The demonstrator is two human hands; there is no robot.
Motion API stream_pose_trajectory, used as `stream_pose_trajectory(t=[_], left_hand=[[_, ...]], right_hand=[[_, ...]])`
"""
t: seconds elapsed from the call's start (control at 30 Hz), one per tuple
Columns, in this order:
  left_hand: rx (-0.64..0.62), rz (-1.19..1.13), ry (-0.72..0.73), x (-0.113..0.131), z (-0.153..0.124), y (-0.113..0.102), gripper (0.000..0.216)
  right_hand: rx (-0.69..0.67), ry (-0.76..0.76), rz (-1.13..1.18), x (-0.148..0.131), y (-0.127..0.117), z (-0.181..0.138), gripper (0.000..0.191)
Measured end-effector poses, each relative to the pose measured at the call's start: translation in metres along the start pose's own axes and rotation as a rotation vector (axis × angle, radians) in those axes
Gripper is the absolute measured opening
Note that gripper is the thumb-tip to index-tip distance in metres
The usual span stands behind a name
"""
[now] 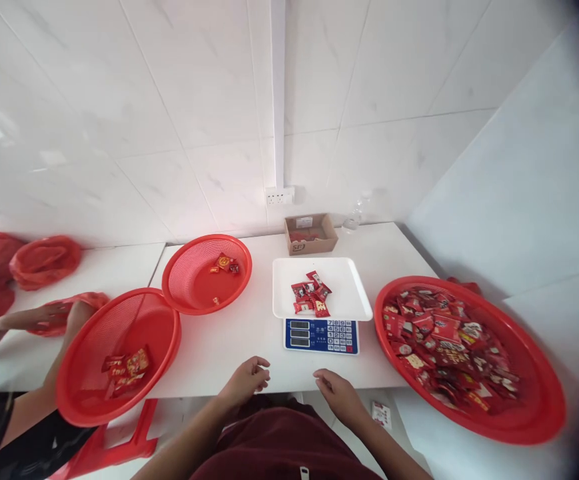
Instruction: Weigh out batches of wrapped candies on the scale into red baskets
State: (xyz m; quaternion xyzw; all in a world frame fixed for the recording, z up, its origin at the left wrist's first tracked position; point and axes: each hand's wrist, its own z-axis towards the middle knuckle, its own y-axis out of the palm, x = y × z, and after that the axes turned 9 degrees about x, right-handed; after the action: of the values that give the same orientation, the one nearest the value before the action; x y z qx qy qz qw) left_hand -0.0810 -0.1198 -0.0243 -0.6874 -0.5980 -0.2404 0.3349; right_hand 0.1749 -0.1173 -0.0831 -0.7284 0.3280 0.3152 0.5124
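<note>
At the table's front edge hovers my left hand, its fingers loosely curled, apart and holding nothing. My right hand is level with it, also empty, thumb and fingers slightly spread. Between and beyond them stands a digital scale with a blue keypad. On top of it lies a white tray bearing several small red-wrapped snack packets. To the right of my right hand, a large red basket holds a heap of mixed wrapped snacks.
Two red mesh baskets, a nearer one and a farther one, contain a few packets. A cardboard box and clear bottle stand by the wall. At left, a co-worker's hands touch a red plastic bag.
</note>
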Motion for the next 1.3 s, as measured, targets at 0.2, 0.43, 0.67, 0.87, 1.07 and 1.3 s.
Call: stream_pose_trajectory(t=[0.2,0.43,0.67,0.87,1.07,1.3], left_hand=[[0.027,-0.022,-0.014,-0.007,-0.008,0.008,0.032],[0.041,-0.063,-0.028,-0.004,-0.010,0.017,0.032],[0.020,-0.044,0.004,-0.002,-0.010,0.024,0.031],[0.033,0.000,0.015,0.004,-0.010,0.023,0.035],[-0.001,0.048,0.018,0.017,-0.013,0.025,0.032],[-0.014,0.074,0.017,0.019,-0.015,0.020,0.031]], right_hand=[[-0.051,-0.061,0.029,0.002,-0.001,0.004,0.031],[-0.071,-0.095,0.044,0.003,-0.004,0.004,0.031],[-0.061,-0.071,0.037,0.007,-0.013,0.006,0.035],[-0.023,-0.075,0.063,0.005,-0.012,0.007,0.036],[-0.010,-0.075,0.057,0.009,-0.015,0.005,0.037],[0.034,-0.059,0.088,0.008,-0.013,0.006,0.036]])
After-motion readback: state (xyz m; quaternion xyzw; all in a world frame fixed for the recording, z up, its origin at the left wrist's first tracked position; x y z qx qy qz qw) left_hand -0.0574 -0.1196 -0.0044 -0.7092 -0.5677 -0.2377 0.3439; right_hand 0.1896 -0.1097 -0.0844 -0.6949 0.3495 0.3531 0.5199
